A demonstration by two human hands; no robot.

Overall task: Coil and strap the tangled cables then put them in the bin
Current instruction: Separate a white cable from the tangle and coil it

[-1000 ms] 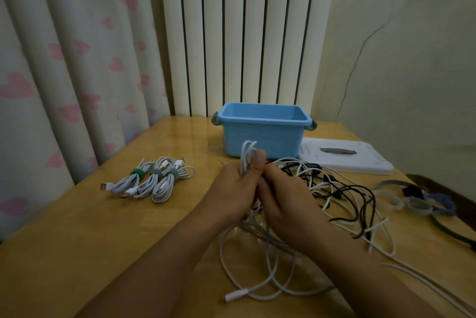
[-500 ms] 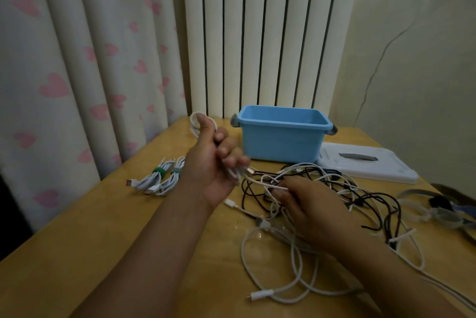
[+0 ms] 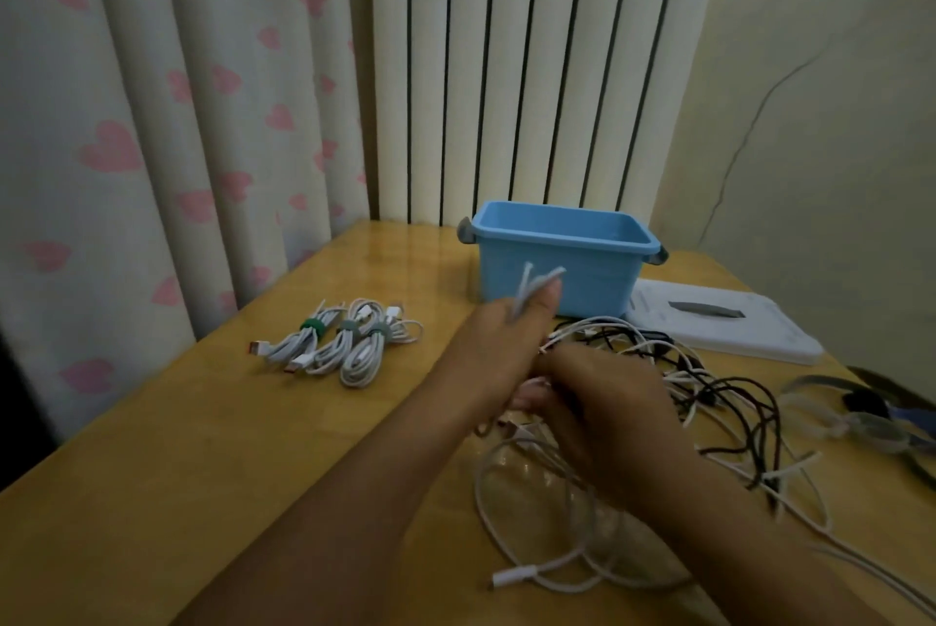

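Note:
My left hand [image 3: 499,354] is closed around a folded bundle of white cable [image 3: 532,288] whose loops stick up above my thumb. Just right of it and touching it, my right hand [image 3: 608,410] grips strands of the same white cable over the tangle of white and black cables [image 3: 719,397] on the wooden table [image 3: 202,473]. A loose white plug end [image 3: 511,577] lies near the front. The blue bin [image 3: 562,260] stands open behind my hands. Three coiled white cables with green straps [image 3: 349,344] lie to the left.
A white flat lid with a grey handle [image 3: 719,321] lies right of the bin. Grey and dark straps [image 3: 871,418] sit at the table's right edge. A heart-patterned curtain and a white radiator stand behind the table, close to its back edge.
My left hand, which had swung out to the left with the bundle raised, has come back to the right and down to meet my right hand. The view has shifted slightly.

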